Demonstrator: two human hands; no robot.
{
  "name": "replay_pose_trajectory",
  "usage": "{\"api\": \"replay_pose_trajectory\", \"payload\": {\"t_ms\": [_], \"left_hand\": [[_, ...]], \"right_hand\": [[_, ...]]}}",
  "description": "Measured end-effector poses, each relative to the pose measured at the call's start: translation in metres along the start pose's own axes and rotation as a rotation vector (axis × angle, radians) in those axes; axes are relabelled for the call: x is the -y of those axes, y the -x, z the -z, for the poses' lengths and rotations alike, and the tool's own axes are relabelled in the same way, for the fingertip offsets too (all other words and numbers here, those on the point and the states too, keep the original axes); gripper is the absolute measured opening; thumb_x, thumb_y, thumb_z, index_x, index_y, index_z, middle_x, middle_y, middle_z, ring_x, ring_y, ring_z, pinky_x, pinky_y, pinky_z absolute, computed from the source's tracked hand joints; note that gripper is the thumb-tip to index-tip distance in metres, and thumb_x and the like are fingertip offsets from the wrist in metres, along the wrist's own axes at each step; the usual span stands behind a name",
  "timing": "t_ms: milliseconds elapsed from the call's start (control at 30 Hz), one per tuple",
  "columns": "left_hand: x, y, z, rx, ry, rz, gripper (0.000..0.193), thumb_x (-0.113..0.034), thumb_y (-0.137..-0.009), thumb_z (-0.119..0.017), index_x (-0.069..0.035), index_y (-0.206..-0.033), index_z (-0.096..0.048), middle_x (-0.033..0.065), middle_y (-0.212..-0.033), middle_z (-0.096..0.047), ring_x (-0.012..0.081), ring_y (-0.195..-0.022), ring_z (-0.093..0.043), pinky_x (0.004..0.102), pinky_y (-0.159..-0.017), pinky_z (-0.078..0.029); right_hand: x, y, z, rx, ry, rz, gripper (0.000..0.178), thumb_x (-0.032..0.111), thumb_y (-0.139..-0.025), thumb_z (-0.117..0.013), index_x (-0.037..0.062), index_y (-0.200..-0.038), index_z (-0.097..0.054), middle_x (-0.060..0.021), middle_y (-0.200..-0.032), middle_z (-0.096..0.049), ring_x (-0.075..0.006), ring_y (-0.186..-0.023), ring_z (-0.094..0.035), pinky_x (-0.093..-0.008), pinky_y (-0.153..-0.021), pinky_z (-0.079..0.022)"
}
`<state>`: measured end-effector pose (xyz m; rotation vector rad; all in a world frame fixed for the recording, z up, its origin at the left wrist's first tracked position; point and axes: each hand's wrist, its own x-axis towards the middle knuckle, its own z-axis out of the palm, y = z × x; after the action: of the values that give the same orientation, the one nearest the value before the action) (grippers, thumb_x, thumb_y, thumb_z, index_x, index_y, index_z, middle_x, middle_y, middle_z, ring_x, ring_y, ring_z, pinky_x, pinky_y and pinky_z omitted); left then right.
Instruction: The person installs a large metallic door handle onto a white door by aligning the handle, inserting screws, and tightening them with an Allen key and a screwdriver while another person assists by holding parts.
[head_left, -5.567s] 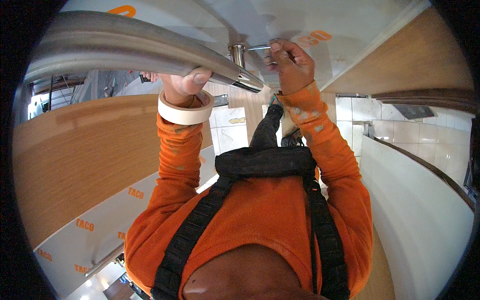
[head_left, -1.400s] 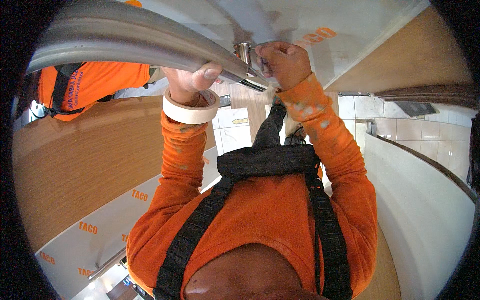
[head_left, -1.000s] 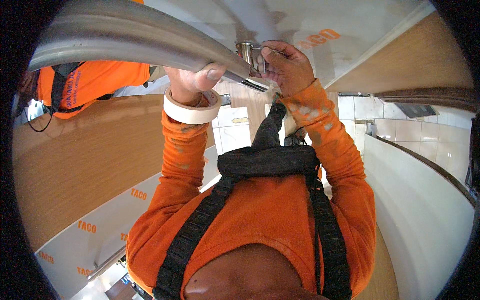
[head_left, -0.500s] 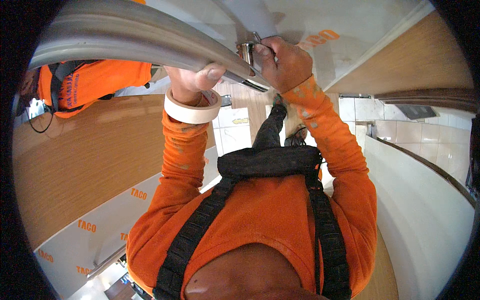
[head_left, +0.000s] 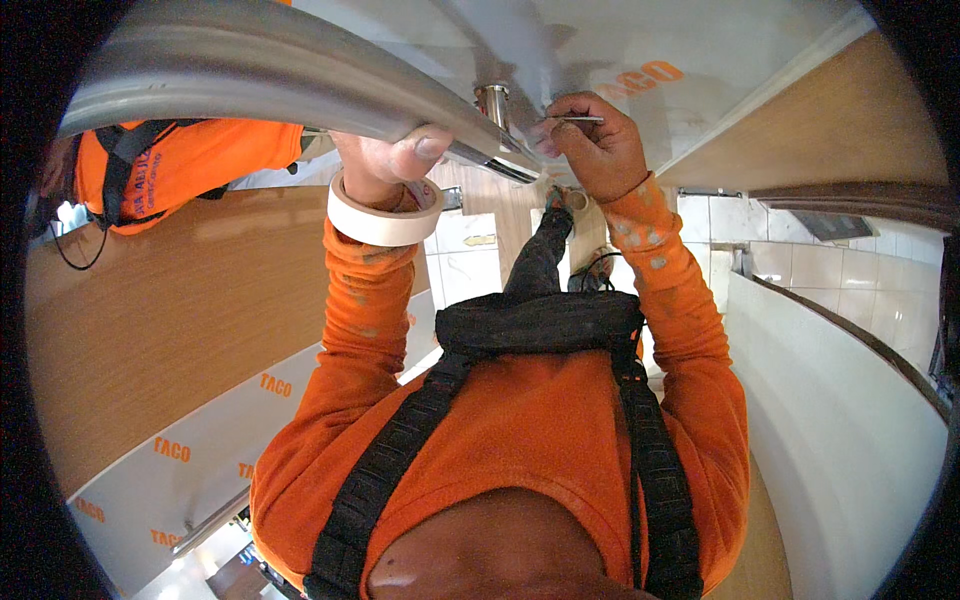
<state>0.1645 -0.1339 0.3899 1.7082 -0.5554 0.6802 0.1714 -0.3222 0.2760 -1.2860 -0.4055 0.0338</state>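
A thick brushed-metal handrail (head_left: 290, 75) slants in from the upper left. My left hand (head_left: 385, 165) is closed round its lower side near the end, the thumb showing and the other fingers hidden. Round my left wrist hangs a roll of masking tape (head_left: 385, 222). A shiny cylindrical bracket (head_left: 493, 103) joins the rail to the white, film-covered wall. Just right of that bracket, apart from it, my right hand (head_left: 600, 150) pinches a thin metal rod (head_left: 580, 119), like a hex key. The rod's exact kind is too small to tell.
At the left, a person in an orange top (head_left: 190, 170) is close behind the rail. A wood-faced panel (head_left: 220, 290) runs along the left. Below are white floor tiles (head_left: 465, 270); a curved white wall (head_left: 830, 410) stands at the right.
My right hand has drawn back from the bracket, a little down and to the right, and the thin metal rod now shows in its fingers. My left hand stays on the handrail.
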Motion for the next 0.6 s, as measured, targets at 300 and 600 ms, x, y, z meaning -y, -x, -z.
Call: {"api": "replay_pose_trajectory", "payload": {"t_ms": [300, 600], "left_hand": [[0.006, -0.003, 0.013, 0.105, -0.144, -0.082, 0.047, -0.048, -0.07, -0.069, -0.003, -0.081, -0.061, 0.0061, -0.074, -0.062, 0.0187, -0.066, -0.058, 0.0308, -0.058, -0.047], [-0.002, 0.003, 0.004, 0.033, -0.208, -0.076, 0.045, -0.047, -0.072, -0.067, -0.003, -0.078, -0.062, 0.0056, -0.075, -0.063, 0.0184, -0.066, -0.059, 0.0318, -0.058, -0.048]], "right_hand": [[0.015, 0.004, 0.003, 0.274, -0.408, -0.203, 0.039, 0.006, -0.089, -0.044, -0.0014, -0.127, -0.046, -0.0112, -0.107, -0.06, -0.0134, -0.08, -0.057, -0.0247, -0.073, -0.048], [0.023, -0.001, -0.001, 0.161, -0.091, -0.211, 0.033, 0.012, -0.092, -0.05, -0.0001, -0.122, -0.048, -0.0065, -0.098, -0.064, -0.0116, -0.078, -0.056, -0.0243, -0.074, -0.046]]}}
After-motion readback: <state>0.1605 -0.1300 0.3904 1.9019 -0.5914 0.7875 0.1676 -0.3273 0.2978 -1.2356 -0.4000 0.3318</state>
